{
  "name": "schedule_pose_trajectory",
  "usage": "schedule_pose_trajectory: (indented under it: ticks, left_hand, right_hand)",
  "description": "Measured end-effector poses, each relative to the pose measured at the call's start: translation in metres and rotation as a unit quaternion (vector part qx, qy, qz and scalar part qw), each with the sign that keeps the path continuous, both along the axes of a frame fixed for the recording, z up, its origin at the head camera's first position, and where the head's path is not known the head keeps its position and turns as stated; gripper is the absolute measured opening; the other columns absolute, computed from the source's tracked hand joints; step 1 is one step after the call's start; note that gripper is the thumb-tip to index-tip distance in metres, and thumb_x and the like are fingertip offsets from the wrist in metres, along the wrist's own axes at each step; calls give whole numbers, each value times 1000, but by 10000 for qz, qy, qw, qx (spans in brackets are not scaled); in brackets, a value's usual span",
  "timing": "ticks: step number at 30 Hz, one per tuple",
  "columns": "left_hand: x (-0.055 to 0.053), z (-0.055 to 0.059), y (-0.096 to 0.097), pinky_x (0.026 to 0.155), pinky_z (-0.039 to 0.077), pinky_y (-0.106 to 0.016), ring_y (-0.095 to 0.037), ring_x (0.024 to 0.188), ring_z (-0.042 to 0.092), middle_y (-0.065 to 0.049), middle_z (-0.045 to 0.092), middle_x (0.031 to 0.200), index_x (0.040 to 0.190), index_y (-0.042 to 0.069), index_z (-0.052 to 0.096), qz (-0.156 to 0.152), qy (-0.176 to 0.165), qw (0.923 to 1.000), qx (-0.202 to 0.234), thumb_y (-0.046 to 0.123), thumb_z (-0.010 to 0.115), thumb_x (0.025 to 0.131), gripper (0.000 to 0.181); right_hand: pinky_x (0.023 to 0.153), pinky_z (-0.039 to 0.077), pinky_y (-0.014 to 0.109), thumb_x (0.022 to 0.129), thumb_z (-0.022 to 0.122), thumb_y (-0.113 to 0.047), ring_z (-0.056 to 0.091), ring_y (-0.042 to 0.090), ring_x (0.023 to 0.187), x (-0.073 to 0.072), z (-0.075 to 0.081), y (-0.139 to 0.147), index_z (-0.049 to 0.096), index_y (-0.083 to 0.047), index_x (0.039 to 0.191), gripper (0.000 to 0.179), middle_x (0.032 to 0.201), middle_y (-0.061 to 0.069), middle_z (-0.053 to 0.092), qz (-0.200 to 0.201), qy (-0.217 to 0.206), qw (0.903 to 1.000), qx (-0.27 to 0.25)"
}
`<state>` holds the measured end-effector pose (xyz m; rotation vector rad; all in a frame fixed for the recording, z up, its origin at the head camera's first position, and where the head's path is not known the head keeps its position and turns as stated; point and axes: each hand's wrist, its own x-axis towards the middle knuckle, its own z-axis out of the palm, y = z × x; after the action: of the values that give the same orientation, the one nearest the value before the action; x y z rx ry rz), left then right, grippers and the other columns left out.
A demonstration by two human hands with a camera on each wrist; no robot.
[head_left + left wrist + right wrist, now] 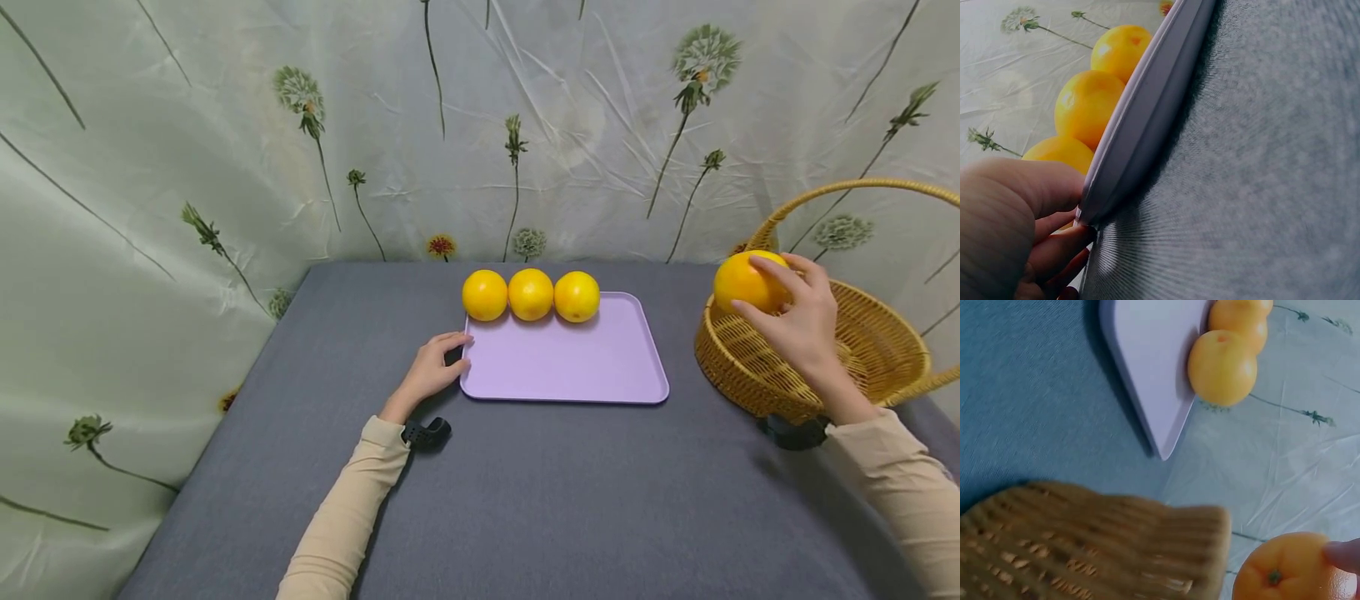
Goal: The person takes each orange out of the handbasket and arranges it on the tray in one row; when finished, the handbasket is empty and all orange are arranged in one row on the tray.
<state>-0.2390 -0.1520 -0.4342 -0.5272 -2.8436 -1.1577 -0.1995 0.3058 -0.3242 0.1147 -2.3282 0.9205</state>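
My right hand (798, 312) grips an orange (750, 282) above the near-left rim of a wicker basket (750, 379). In the right wrist view only a fingertip shows on that orange (1294, 569). At the tray's left side, my left hand (431, 367) touches the rim of a lilac tray (562, 367) with thumb and fingertips set apart. The left wrist view has the thumb and fingers (1054, 187) against the tray edge (1141, 106). Three oranges (531, 294) sit side by side along the tray's far edge, starting at its far left corner.
The tray and basket stand on a grey cloth-covered table (555, 492). The basket's tall handle (862, 185) arches up behind the right hand. A pale curtain with dandelion prints (585, 125) hangs behind the table and down its left side.
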Motion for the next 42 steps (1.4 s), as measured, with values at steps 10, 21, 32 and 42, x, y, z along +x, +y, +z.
schedule_pose_trajectory:
  ticks: [10, 21, 32, 42]
  left_hand:
    - [-1, 0, 0, 111, 33, -51, -33, 132, 43, -16, 52, 138, 128, 7, 58, -25, -2, 10000, 0, 17, 61, 86, 43]
    - [-1, 2, -1, 110, 34, -50, -34, 131, 44, -17, 52, 137, 127, 6, 58, -54, 59, 10000, -16, 15, 61, 86, 43]
    - [-1, 2, 0, 110, 35, -50, -34, 130, 45, -18, 53, 136, 127, 6, 58, -32, 112, 9999, -34, 15, 61, 85, 43]
    - [-1, 0, 0, 110, 34, -49, -33, 131, 45, -17, 54, 136, 126, 6, 59, -23, 140, 9999, 21, 15, 61, 84, 43]
  right_hand:
    - [71, 30, -5, 75, 74, -7, 34, 5, 117, -13, -2, -20, 59, -7, 126, 53, 136, 20, 42, 363, -164, 9991, -137]
    - [77, 29, 0, 75, 74, -8, 38, 11, 109, -30, -11, -47, 58, -6, 127, 55, 129, 24, 47, 706, -277, 9969, -191]
    - [87, 33, 45, 79, 69, -13, 37, 42, 118, -51, -23, -64, 53, -3, 130, 54, 128, 30, 42, 953, -973, 9906, -130]
    - [96, 28, 59, 81, 67, -16, 34, 47, 120, -70, -41, -73, 49, -1, 133, 56, 129, 32, 43, 1143, -1794, 9766, 301]
